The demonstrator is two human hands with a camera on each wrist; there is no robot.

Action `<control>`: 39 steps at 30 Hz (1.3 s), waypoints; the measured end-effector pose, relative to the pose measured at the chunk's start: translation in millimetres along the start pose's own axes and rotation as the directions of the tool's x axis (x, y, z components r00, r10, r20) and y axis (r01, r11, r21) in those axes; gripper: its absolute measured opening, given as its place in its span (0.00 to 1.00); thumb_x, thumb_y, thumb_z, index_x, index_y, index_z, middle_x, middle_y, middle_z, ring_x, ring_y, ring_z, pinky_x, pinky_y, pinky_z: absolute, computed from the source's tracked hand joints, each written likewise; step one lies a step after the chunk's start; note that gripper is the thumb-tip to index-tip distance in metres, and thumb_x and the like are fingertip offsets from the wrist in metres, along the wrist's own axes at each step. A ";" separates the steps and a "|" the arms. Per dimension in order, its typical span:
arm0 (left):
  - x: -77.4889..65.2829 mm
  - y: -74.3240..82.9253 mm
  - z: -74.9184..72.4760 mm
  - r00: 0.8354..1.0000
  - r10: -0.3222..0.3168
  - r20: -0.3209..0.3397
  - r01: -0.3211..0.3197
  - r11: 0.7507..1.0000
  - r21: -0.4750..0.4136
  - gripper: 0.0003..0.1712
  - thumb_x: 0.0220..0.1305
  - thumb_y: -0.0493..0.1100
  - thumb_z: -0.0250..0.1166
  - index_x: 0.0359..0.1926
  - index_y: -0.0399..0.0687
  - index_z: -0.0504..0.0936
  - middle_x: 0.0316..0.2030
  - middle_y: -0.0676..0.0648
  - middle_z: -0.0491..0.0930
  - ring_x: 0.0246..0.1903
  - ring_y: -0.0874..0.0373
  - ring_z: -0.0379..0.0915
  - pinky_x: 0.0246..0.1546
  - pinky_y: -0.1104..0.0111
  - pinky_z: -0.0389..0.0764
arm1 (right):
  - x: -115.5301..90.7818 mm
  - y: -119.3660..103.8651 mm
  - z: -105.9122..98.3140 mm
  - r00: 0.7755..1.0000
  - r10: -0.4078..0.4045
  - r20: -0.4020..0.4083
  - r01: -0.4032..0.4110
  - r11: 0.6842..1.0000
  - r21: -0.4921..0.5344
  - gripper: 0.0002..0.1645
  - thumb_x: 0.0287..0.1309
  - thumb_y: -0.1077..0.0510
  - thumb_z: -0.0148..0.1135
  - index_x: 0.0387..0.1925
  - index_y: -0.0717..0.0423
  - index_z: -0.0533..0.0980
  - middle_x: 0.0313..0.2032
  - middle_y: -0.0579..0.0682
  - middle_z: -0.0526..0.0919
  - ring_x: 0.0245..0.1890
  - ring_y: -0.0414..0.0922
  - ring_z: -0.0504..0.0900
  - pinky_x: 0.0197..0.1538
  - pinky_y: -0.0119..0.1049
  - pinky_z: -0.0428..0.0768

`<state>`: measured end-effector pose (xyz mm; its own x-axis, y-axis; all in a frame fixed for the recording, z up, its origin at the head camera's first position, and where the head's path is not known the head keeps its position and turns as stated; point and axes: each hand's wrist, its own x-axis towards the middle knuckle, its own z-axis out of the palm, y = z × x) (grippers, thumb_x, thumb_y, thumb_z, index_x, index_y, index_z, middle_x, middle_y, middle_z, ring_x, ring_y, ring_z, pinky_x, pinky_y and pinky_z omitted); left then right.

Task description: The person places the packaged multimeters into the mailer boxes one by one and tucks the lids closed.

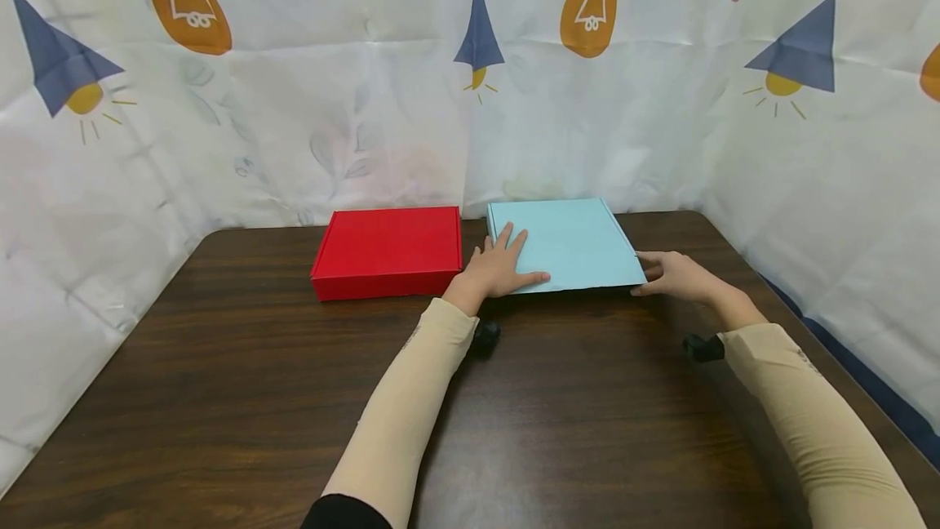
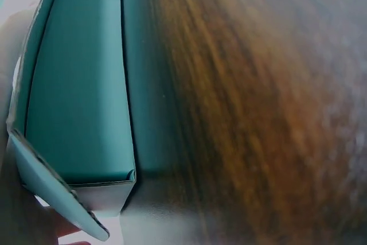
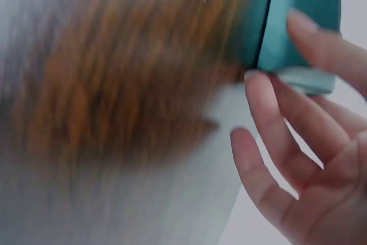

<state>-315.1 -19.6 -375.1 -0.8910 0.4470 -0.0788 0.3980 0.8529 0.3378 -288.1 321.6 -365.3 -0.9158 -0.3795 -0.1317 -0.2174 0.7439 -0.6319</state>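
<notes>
A light blue flat cardboard box (image 1: 573, 243) lies near the back of the table, its lid down on top. My left hand (image 1: 495, 268) rests on the box's left front part with fingers spread. In the left wrist view, a flap (image 2: 57, 190) sticks out at an angle from the end of the box. Beside the box's right front corner is my right hand (image 1: 679, 277), thumb at the front and fingers at the side. The right wrist view shows these fingers (image 3: 266, 101) loosely bent and apart, some at the box's corner.
A red flat box (image 1: 396, 243) lies just left of the blue one, with a narrow gap between them. The dark wooden table (image 1: 294, 398) extends toward me. A white patterned cloth (image 1: 411, 121) hangs behind the table and along its sides.
</notes>
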 end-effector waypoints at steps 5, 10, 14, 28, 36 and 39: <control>-0.3 -1.3 0.3 1.000 -0.004 0.003 0.004 1.000 0.007 0.56 0.68 0.74 0.54 0.83 0.54 0.42 0.82 0.44 0.34 0.77 0.29 0.39 0.74 0.41 0.49 | -1.5 -0.5 -2.5 0.999 -0.006 0.048 0.003 0.997 0.079 0.59 0.66 0.50 0.69 0.82 0.60 0.41 0.68 0.75 0.67 0.63 0.66 0.74 0.61 0.65 0.72; -1.5 -2.3 2.4 1.000 -0.014 -0.014 0.014 0.999 -0.047 0.55 0.68 0.73 0.56 0.83 0.56 0.44 0.82 0.46 0.35 0.76 0.29 0.41 0.73 0.41 0.53 | 0.3 -2.1 -3.6 0.999 -0.027 0.047 0.023 0.996 0.087 0.54 0.71 0.48 0.64 0.83 0.53 0.41 0.60 0.70 0.77 0.49 0.53 0.85 0.60 0.62 0.75; -6.2 -0.2 1.3 0.999 -0.016 -0.031 0.013 0.996 -0.091 0.51 0.69 0.69 0.59 0.82 0.53 0.51 0.82 0.43 0.40 0.75 0.30 0.45 0.71 0.41 0.58 | 2.0 -0.9 -4.2 0.998 -0.030 0.058 0.024 0.995 0.099 0.52 0.72 0.49 0.64 0.83 0.52 0.43 0.58 0.68 0.79 0.47 0.51 0.84 0.58 0.59 0.76; -35.6 5.4 -1.5 0.989 -0.045 -0.143 0.009 0.969 -0.245 0.41 0.70 0.51 0.65 0.78 0.44 0.62 0.78 0.38 0.53 0.74 0.42 0.57 0.67 0.48 0.68 | 8.0 4.8 -9.6 0.992 -0.039 0.118 0.021 0.989 0.148 0.52 0.72 0.54 0.63 0.83 0.54 0.41 0.56 0.66 0.77 0.44 0.53 0.82 0.50 0.47 0.79; -59.9 -3.7 -5.0 0.972 -0.091 -0.215 0.012 0.939 -0.343 0.38 0.67 0.47 0.69 0.75 0.44 0.66 0.71 0.39 0.67 0.66 0.46 0.68 0.62 0.51 0.75 | 8.0 4.4 -11.1 0.993 -0.019 0.113 0.002 0.989 0.148 0.52 0.72 0.52 0.63 0.83 0.49 0.41 0.56 0.63 0.78 0.46 0.52 0.81 0.53 0.49 0.77; -68.2 -7.9 -5.4 0.976 -0.117 -0.184 0.031 0.908 -0.417 0.38 0.67 0.46 0.69 0.74 0.45 0.67 0.67 0.39 0.72 0.61 0.45 0.72 0.59 0.51 0.77 | 7.3 5.0 -11.5 0.993 -0.020 0.120 0.002 0.989 0.147 0.53 0.72 0.52 0.63 0.83 0.50 0.41 0.56 0.62 0.78 0.46 0.52 0.81 0.53 0.48 0.77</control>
<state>-258.7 -58.3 -367.3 -0.9564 0.2867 0.0558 0.2432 0.6757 0.6959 -299.8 328.8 -360.6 -0.8641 -0.4577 -0.2094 -0.1676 0.6540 -0.7377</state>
